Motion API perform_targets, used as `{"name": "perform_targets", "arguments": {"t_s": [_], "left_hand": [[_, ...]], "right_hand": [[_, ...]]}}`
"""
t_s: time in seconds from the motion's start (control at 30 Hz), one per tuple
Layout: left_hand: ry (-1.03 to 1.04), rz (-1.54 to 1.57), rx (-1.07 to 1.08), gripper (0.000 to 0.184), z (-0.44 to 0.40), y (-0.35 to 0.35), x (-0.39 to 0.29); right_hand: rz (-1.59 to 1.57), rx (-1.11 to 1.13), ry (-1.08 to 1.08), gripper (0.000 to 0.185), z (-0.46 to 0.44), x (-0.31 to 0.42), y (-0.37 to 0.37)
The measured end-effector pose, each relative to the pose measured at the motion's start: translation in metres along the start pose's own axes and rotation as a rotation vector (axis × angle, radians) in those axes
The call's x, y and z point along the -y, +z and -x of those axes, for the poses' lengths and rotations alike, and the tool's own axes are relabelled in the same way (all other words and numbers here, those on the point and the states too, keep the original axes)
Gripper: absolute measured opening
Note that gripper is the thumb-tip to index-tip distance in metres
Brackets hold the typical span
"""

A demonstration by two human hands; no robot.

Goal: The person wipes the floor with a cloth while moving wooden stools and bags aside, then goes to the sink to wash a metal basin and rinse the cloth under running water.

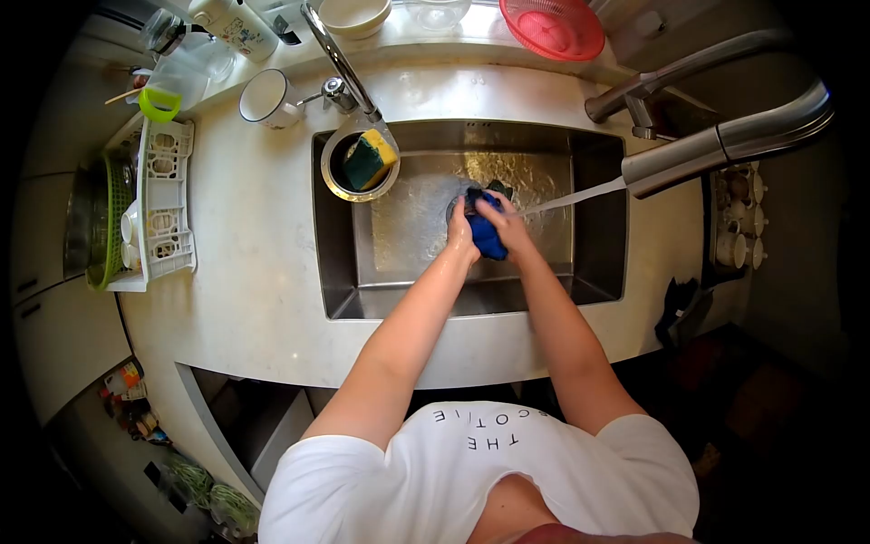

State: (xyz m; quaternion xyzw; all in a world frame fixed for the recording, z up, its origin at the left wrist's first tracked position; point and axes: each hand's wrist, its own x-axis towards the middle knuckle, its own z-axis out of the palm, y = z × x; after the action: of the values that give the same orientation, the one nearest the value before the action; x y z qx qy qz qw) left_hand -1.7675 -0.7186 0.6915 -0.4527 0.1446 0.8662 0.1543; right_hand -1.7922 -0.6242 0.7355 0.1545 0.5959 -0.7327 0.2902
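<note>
Over the middle of the steel sink (399, 263), a dark blue cloth (487, 238) is held between both hands. My left hand (460, 231) grips its left side, with wet skin showing. On the other side, my right hand (509, 227) has its fingers bent over the top of the cloth. Water runs from the large faucet (675, 172) in a slanting stream that reaches the cloth and my right hand. A dark part of the cloth sticks out beyond the fingertips.
A yellow and green sponge (370, 160) sits in a round holder at the sink's back left corner, below a thin tap (340, 59). A white mug (267, 98), a white dish rack (169, 199) and a red colander (555, 27) stand around the sink.
</note>
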Motion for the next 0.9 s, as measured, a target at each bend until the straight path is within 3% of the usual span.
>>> {"name": "perform_targets", "arguments": {"t_s": [0.03,0.1,0.17,0.23,0.3,0.33,0.37,0.43,0.47,0.5,0.57,0.63,0.7,0.77,0.8,0.83,0.87,0.9], "left_hand": [[-0.002,0.003,-0.004,0.038,-0.005,-0.008,0.006],[-0.116,-0.002,0.101,0.065,-0.016,-0.028,0.017],[-0.311,-0.100,0.165,0.059,0.043,-0.018,-0.017],[-0.275,0.186,0.166,0.048,0.033,-0.020,-0.015],[-0.270,0.439,0.561,0.040,0.013,-0.051,0.002],[-0.056,0.290,0.273,0.038,0.045,-0.023,-0.001],[-0.056,0.294,0.273,0.038,0.066,0.000,-0.005],[0.162,0.393,-0.013,0.026,0.092,0.029,-0.008],[0.240,0.192,-0.092,0.040,-0.020,-0.067,0.032],[0.240,0.195,-0.091,0.040,-0.010,-0.060,0.027],[0.454,-0.108,0.131,0.018,0.036,-0.027,0.006],[0.547,-0.073,0.099,0.019,0.053,-0.006,0.004],[0.630,-0.239,0.020,0.020,0.063,0.006,0.002],[0.658,-0.336,0.062,0.018,0.039,-0.013,0.003],[0.780,-0.587,0.040,0.017,0.035,-0.012,-0.002],[0.898,-0.840,0.015,0.017,0.033,-0.012,-0.006],[0.821,-1.026,-0.133,0.020,0.034,-0.015,-0.010],[0.826,-1.024,-0.131,0.020,0.036,-0.017,-0.013]], "right_hand": [[0.362,-0.042,-0.204,0.033,-0.002,-0.003,0.000],[0.792,-0.100,-0.532,0.031,0.000,-0.003,0.000],[0.788,0.092,-0.881,0.029,0.008,0.000,0.012],[0.653,0.145,-0.884,0.026,0.029,0.009,0.038],[0.708,0.158,-0.674,0.028,0.051,0.024,0.055],[0.711,0.161,-0.670,0.028,0.054,0.026,0.059],[0.612,0.096,-0.646,0.029,0.055,0.028,0.062],[0.518,0.033,-0.620,0.030,0.054,0.028,0.065],[0.388,-0.022,-0.553,0.031,0.052,0.027,0.065],[0.258,-0.075,-0.483,0.031,0.049,0.026,0.067],[0.111,-0.116,-0.416,0.032,0.045,0.025,0.071],[-0.126,-0.154,-0.313,0.034,0.040,0.021,0.066],[-0.167,-0.160,-0.270,0.031,0.034,0.021,0.056],[-0.343,-0.009,0.013,0.028,0.012,0.007,0.031],[-0.480,0.115,0.122,0.017,0.005,0.013,0.027],[-0.476,0.119,0.120,0.017,0.004,0.015,0.023],[-0.578,0.038,0.244,0.010,0.002,0.020,0.016],[-0.679,-0.045,0.368,0.006,0.007,0.034,0.020]]}}
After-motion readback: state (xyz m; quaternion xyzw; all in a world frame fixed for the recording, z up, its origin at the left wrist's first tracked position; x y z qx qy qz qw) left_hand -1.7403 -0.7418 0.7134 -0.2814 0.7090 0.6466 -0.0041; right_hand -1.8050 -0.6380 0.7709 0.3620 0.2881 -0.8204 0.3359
